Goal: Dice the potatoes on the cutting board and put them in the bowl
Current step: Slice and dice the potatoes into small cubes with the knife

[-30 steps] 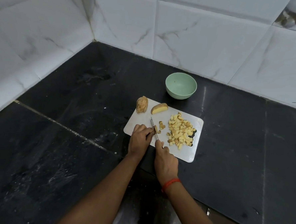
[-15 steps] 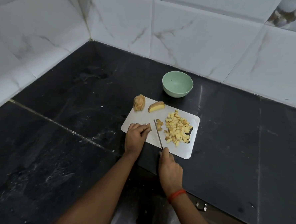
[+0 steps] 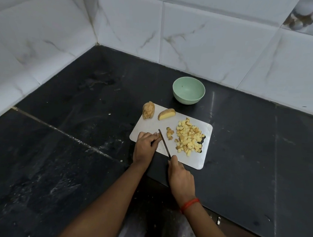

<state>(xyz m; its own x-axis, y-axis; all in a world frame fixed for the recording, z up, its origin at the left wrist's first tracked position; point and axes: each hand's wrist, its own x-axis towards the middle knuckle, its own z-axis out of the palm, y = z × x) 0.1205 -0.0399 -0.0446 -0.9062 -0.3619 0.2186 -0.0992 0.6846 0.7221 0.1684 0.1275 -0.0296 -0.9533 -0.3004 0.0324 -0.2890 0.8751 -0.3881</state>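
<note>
Bare forearms; a red thread band (image 3: 189, 204) circles the right wrist.

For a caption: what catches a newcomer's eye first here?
Yellow potato dice piled at the right of the white cutting board stand out against the black counter. The right hand holds a knife beside a potato piece gripped by the left hand; the green bowl behind is empty.

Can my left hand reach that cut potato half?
Probably yes: only bare white cutting board separates the left hand from the yellow cut potato half, though it grips a small potato piece.
</note>
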